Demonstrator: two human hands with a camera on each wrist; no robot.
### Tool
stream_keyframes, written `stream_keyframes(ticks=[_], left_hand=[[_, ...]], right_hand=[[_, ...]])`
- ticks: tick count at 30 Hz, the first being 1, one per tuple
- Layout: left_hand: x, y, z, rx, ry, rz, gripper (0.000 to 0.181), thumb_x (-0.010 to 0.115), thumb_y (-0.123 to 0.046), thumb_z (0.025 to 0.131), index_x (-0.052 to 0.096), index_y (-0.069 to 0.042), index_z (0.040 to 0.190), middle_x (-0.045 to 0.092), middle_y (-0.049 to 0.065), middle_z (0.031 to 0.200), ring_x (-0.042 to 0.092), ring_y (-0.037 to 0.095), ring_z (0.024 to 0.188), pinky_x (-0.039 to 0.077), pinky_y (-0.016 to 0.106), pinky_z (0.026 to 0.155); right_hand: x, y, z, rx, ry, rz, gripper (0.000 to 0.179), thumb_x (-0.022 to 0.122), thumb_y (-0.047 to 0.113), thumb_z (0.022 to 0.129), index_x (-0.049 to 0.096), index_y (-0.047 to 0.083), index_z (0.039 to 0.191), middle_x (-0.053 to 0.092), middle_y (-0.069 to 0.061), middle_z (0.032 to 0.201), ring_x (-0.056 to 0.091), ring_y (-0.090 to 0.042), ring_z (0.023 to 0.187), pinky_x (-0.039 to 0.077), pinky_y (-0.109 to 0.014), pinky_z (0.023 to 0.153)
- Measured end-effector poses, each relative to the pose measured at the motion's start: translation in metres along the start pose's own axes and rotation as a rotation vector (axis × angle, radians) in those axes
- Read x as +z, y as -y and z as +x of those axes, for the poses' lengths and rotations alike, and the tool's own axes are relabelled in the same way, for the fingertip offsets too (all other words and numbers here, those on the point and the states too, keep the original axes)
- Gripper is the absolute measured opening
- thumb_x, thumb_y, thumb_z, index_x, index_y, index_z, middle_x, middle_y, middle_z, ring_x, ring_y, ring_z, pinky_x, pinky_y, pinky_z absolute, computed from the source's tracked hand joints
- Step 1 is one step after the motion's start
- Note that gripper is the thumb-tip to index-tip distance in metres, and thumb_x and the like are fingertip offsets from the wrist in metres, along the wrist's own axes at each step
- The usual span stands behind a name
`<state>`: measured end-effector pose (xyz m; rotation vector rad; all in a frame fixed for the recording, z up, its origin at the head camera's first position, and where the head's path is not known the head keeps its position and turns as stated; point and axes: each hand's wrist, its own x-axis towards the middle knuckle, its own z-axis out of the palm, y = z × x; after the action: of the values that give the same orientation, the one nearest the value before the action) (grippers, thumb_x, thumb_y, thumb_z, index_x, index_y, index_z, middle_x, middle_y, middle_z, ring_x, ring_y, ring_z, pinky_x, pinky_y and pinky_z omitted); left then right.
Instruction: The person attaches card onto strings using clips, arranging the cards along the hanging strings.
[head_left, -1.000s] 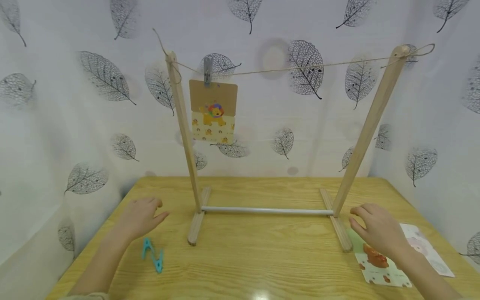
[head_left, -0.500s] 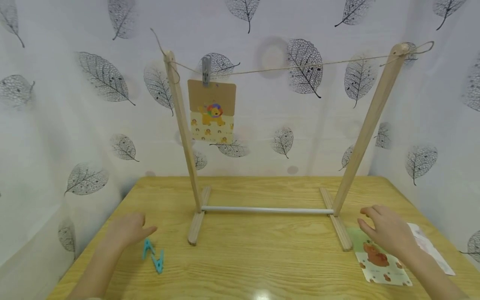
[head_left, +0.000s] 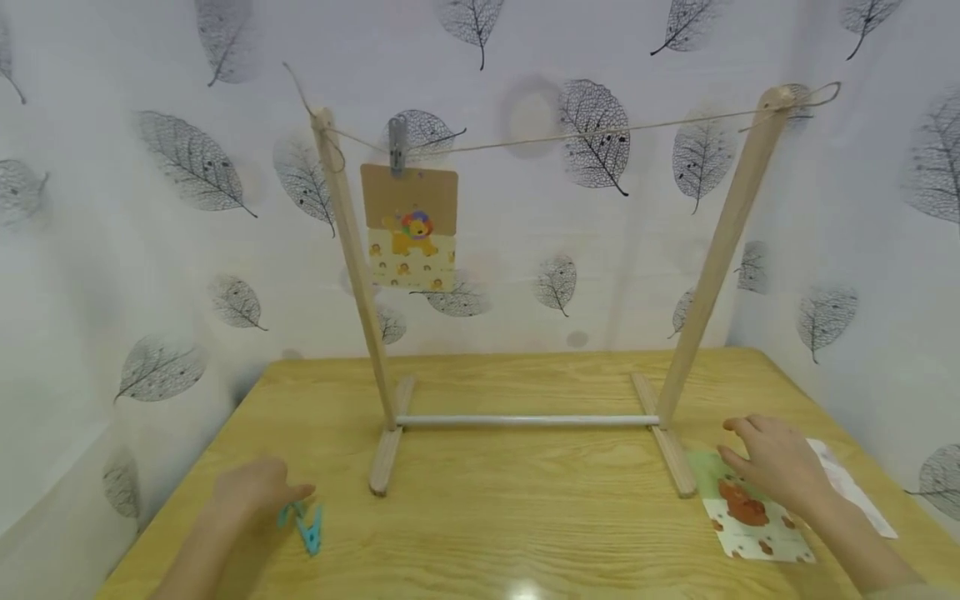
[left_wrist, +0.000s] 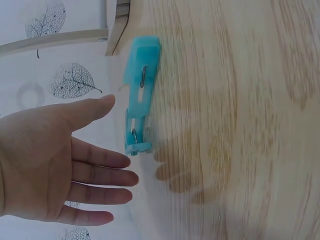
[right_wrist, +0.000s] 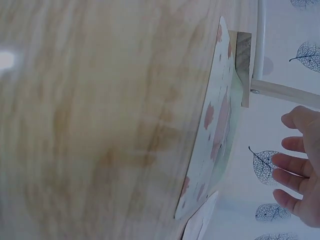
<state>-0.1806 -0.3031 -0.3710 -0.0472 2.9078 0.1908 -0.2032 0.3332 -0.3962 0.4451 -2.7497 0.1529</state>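
Note:
My left hand [head_left: 251,492] is low over the table's left side, fingers extended in the left wrist view. Just beyond its fingertips are two teal clothespins; the nearer clothespin [head_left: 311,533] shows fully in the head view, and the other clothespin [head_left: 284,515] is partly covered by the hand. Nothing is held there. On the other side, my right hand [head_left: 776,462] hovers with loosely bent fingers above a green and cream card with a brown bear [head_left: 746,504]. A whitish card [head_left: 851,492] lies beside it, partly hidden by the arm. The right hand holds nothing.
A wooden stand with a left post [head_left: 356,275], a right post [head_left: 712,267] and a white crossbar [head_left: 525,421] carries a string [head_left: 555,137]. From it hangs a lion card [head_left: 411,237] under a grey clothespin [head_left: 397,146]. Leaf-printed curtain surrounds the table [head_left: 510,517].
The left hand has come down and toward the front, reaching the teal clothespins. The right hand has shifted slightly right over the cards. The head view has turned a little.

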Motion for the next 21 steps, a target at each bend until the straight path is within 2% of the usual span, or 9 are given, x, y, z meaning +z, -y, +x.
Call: stream_keyframes(ticks=[3, 10, 16, 21], left_hand=[[0.001, -0.002, 0.0, 0.002, -0.008, 0.003, 0.046, 0.06, -0.05, 0.082, 0.061, -0.004, 0.081, 0.062, 0.01, 0.081, 0.05, 0.02, 0.063, 0.045, 0.043, 0.057], [0.006, -0.003, 0.002, 0.009, -0.008, 0.027, 0.046, 0.063, -0.047, 0.08, 0.064, -0.001, 0.089, 0.063, 0.015, 0.087, 0.054, 0.024, 0.068, 0.046, 0.048, 0.061], [0.01, -0.002, 0.005, 0.029, 0.002, 0.01, 0.031, 0.064, -0.037, 0.08, 0.059, -0.006, 0.079, 0.059, 0.006, 0.077, 0.05, 0.02, 0.064, 0.044, 0.042, 0.057], [0.011, -0.002, 0.006, 0.022, 0.018, 0.004, 0.028, 0.065, -0.033, 0.081, 0.057, -0.007, 0.078, 0.055, 0.003, 0.072, 0.048, 0.019, 0.062, 0.042, 0.038, 0.056]], right_hand=[[0.001, -0.002, -0.001, 0.006, 0.009, -0.006, 0.035, 0.071, 0.021, 0.077, 0.062, -0.004, 0.099, 0.062, -0.019, 0.091, 0.058, -0.039, 0.083, 0.048, -0.051, 0.065], [0.004, -0.005, -0.006, 0.029, 0.053, 0.013, 0.033, 0.069, 0.02, 0.079, 0.061, -0.004, 0.1, 0.061, -0.02, 0.092, 0.058, -0.038, 0.081, 0.049, -0.049, 0.063], [0.007, -0.009, -0.009, 0.073, 0.11, 0.005, 0.033, 0.067, 0.021, 0.081, 0.061, -0.004, 0.102, 0.06, -0.021, 0.095, 0.056, -0.041, 0.084, 0.045, -0.052, 0.062], [0.009, -0.011, -0.008, 0.1, 0.14, 0.008, 0.035, 0.064, 0.022, 0.083, 0.06, -0.005, 0.105, 0.06, -0.025, 0.098, 0.055, -0.045, 0.087, 0.044, -0.056, 0.065]])
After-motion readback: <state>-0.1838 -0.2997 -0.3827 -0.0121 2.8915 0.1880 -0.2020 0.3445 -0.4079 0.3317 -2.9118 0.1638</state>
